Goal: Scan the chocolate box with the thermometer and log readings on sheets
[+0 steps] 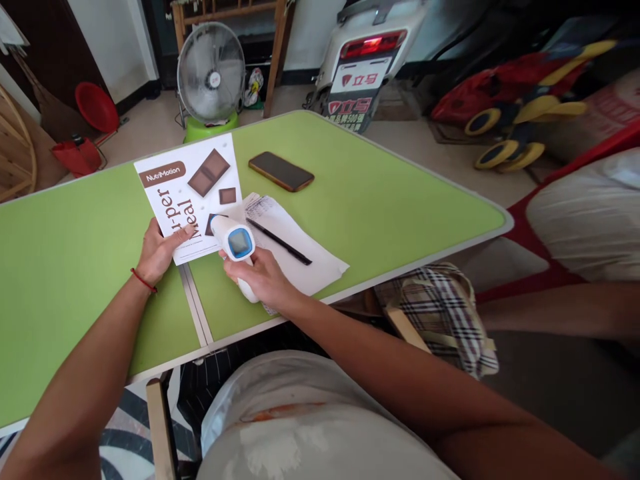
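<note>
My left hand [163, 248] grips the lower left edge of a white box or card [187, 177] printed with "NutriMotion" and chocolate pieces, thumb across its front. My right hand [263, 273] is wrapped round the handle of a white infrared thermometer [220, 230]. Its blue-rimmed screen faces me, and its front end overlaps the lower right of the printed front; I cannot tell whether they touch. Just right of my right hand, a black pen [280, 241] lies on sheets of white paper [320, 270] with some writing.
A phone [281, 171] lies farther back on the green table [400, 193]. Beyond the table stand a fan [211, 73] and a white scooter [370, 47]. A plaid bag [440, 307] hangs near the right front edge. Another person's arm [560, 310] shows at the right.
</note>
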Motion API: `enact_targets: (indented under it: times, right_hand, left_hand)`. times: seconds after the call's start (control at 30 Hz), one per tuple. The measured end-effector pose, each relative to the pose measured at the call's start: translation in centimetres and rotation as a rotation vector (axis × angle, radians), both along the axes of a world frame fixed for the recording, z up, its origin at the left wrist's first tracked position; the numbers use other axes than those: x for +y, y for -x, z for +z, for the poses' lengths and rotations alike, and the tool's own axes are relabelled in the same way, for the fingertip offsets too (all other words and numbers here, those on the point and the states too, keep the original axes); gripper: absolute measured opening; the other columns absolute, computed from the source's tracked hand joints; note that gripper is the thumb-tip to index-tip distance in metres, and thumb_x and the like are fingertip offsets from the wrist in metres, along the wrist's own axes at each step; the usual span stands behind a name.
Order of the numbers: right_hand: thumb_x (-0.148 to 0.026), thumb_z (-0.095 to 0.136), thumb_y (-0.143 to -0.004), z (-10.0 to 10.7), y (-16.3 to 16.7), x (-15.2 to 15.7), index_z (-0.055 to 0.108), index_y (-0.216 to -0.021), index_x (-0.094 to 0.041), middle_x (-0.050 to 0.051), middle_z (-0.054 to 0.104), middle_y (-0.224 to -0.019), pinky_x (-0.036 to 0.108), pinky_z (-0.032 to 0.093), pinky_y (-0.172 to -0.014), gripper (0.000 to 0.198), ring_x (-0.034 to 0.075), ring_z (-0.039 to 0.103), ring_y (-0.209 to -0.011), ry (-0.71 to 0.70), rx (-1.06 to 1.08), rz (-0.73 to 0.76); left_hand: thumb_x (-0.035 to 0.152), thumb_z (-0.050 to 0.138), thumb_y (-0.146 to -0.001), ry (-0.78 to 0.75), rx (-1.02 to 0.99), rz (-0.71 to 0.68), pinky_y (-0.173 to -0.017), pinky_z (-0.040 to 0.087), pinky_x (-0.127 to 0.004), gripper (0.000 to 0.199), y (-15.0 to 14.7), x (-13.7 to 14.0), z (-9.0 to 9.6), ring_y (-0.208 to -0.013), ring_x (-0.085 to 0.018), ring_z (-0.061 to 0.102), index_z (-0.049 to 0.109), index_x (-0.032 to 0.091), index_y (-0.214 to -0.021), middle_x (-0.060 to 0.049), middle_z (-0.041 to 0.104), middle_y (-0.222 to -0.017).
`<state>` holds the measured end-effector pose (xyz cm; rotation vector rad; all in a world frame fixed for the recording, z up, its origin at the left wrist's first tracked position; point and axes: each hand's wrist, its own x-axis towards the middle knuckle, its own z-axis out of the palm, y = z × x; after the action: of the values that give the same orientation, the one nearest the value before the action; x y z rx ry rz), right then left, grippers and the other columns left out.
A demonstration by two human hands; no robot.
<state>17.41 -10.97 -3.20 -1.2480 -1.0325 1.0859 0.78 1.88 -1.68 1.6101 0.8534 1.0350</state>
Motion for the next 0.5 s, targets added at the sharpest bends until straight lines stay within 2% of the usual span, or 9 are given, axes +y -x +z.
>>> enact_targets:
  times: [0.33, 0.5]
  right_hand:
    - [-0.035, 0.062, -0.072, -0.06, -0.29, -0.2, 0.059, -0.074, -0.02, -0.006, 0.047, -0.056, 0.029, 0.033, -0.055, 0.016, 0.012, 0.042, -0.053, 0.008, 0.085, 0.027]
    - [-0.039, 0.063, -0.071, 0.02, -0.31, -0.21, 0.058, -0.076, -0.02, -0.005, 0.048, -0.059, 0.029, 0.034, -0.059, 0.02, 0.013, 0.044, -0.059, 0.006, 0.007, 0.048]
  left_hand:
    - [0.047, 0.087, -0.064, 0.0, -0.004, 0.001, -0.088, 0.057, -0.041, 0.056, -0.01, -0.02, 0.11, -0.1, -0.029, 0.069, 0.068, 0.016, -0.108, -0.011, 0.071, -0.111]
    - [0.047, 0.086, -0.065, 0.0, -0.006, -0.011, -0.087, 0.057, -0.041, 0.057, -0.07, -0.11, 0.26, -0.1, -0.03, 0.068, 0.067, 0.016, -0.109, -0.01, 0.072, -0.111]
